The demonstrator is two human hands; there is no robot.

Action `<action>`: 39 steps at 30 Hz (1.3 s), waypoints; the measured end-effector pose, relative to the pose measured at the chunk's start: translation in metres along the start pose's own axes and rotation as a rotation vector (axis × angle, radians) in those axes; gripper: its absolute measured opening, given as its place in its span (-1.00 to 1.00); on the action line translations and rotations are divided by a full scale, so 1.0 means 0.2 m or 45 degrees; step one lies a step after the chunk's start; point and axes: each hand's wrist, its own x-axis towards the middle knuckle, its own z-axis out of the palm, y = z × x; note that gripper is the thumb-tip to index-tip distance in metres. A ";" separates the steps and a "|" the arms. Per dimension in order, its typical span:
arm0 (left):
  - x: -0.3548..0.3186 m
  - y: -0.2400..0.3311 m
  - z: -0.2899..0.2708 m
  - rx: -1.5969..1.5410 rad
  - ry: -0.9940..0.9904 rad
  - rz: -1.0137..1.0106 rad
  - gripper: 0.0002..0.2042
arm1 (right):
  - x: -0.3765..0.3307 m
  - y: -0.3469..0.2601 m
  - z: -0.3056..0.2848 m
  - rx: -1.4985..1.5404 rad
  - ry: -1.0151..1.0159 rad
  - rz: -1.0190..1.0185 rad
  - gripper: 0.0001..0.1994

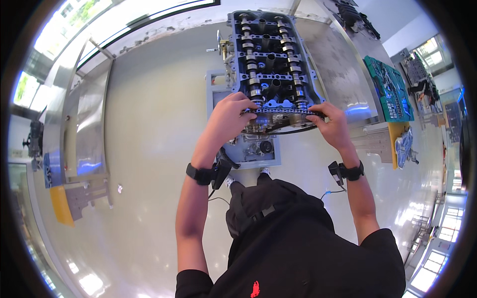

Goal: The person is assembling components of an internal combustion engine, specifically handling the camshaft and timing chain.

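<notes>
An engine cylinder head [272,77] stands in front of me, its top uncovered. Two camshafts run along it, the left camshaft [252,69] and the right camshaft [294,69]. A timing chain [280,111] stretches crosswise over the near end of the engine, by the camshaft ends. My left hand [229,118] pinches the chain at its left, with fingers closed. At the right end, my right hand [332,124] grips it between thumb and fingers. Below the chain curves a dark band [290,131]; whether it belongs to the chain I cannot tell.
The engine sits on a grey stand [271,163] with parts in its base. On the right, a metal bench [343,74] carries a green tool case [390,89]. Another metal bench [89,129] stands on the left. Cables hang from both wrist-worn devices.
</notes>
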 end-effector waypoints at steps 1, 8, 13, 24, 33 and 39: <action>0.00 -0.01 -0.01 -0.012 0.013 0.008 -0.75 | 0.00 -0.01 0.00 -0.003 0.017 0.013 -0.80; -0.05 0.02 -0.05 0.116 -0.046 -0.053 -0.75 | 0.02 -0.05 -0.02 0.072 0.130 -0.054 -0.80; -0.07 -0.01 -0.01 0.138 0.108 0.041 -0.79 | 0.04 -0.07 -0.02 0.155 0.155 0.004 -0.80; -0.12 -0.04 0.00 0.323 0.322 0.193 -0.80 | 0.04 -0.09 0.00 0.154 0.114 -0.075 -0.81; -0.11 -0.09 0.01 0.341 0.274 0.158 -0.80 | 0.06 -0.09 0.02 0.123 0.102 -0.064 -0.79; -0.10 -0.09 0.02 0.290 0.300 0.193 -0.78 | 0.04 -0.07 0.01 0.135 0.125 -0.020 -0.78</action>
